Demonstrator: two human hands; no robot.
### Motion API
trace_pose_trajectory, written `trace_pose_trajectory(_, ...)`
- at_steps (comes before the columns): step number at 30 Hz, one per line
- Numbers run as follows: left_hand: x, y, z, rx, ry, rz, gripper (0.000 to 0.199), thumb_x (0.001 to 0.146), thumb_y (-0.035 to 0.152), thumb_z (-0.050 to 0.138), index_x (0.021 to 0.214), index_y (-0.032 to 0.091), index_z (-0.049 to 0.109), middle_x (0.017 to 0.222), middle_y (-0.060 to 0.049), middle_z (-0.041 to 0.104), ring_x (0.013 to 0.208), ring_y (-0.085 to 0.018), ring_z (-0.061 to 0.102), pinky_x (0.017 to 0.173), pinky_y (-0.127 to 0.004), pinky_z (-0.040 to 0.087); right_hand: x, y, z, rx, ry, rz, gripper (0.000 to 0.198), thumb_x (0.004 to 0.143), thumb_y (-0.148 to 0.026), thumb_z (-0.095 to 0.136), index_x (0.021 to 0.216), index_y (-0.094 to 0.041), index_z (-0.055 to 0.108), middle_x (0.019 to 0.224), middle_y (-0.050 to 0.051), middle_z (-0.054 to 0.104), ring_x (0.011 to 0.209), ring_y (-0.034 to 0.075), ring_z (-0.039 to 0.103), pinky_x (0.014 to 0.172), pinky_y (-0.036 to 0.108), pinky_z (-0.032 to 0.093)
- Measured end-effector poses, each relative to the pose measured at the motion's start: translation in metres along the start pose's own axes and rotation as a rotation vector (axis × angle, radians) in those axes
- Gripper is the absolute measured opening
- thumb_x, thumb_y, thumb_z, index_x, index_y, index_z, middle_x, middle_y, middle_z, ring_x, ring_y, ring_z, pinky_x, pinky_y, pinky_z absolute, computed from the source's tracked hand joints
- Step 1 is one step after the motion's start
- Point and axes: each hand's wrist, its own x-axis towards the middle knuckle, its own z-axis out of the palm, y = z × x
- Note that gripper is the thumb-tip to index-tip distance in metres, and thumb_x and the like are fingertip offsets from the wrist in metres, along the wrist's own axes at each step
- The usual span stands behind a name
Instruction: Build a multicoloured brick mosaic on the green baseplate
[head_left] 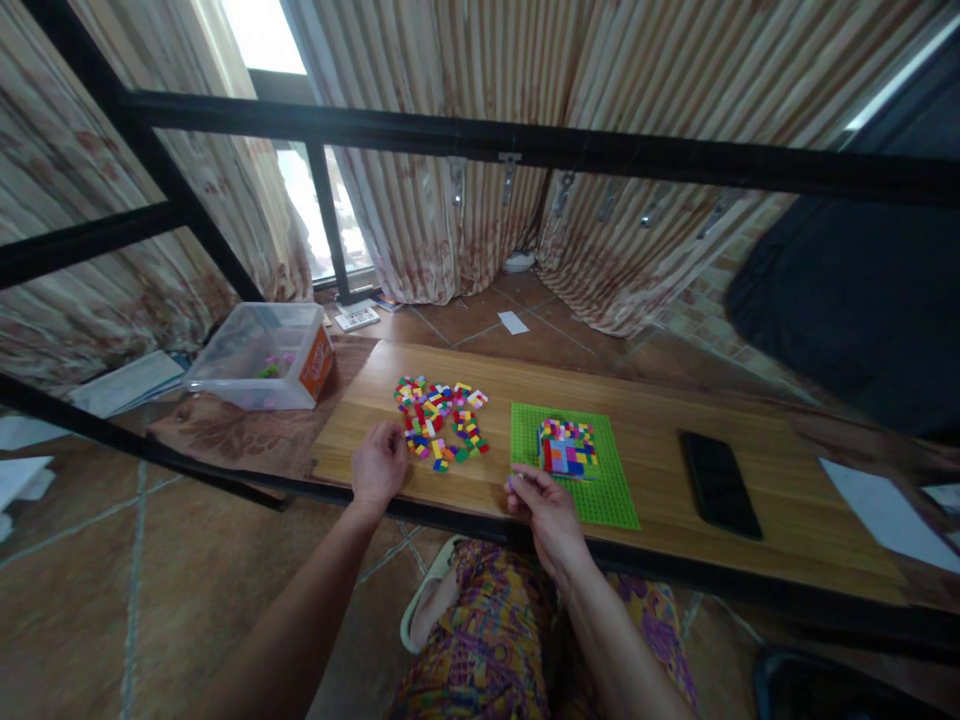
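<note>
My right hand (551, 508) is pinched on a small purple toy brick (511, 483) at the near left corner of the green baseplate (615, 490). On that plate stands a block built of many-coloured bricks (568, 448), just beyond my right fingertips. My left hand (380, 462) rests at the left side of a pile of loose toy bricks (442, 420). Its fingers are curled together, and whatever they may hold is hidden.
A clear plastic box (259, 355) with an orange label and a few bricks stands left of the wooden tabletop (637, 400). Right of the baseplate lies a black phone (720, 483), then a white paper (889, 510). A dark metal bar (480, 135) crosses beyond the table.
</note>
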Motion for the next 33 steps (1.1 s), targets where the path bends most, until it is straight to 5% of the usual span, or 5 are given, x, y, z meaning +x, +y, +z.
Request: trace_pose_trajectory(33, -0.0011, -0.0001, 0.0008, -0.005, 0.015, 0.002, 0.013, 0.088, 0.02, 0.049, 0.083, 0.02, 0.061, 0.085, -0.005, 0.067, 0.075, -0.018, 0.06, 0.066, -0.029, 0.041, -0.0008, 0.0053, 0.0034, -0.088, -0.022, 0.052, 0.051, 0.047, -0.043, 0.091, 0.086, -0.017, 0.07, 0.067, 0.0, 0.072, 0.051, 0.009, 0.057, 0.05, 0.023, 0.047)
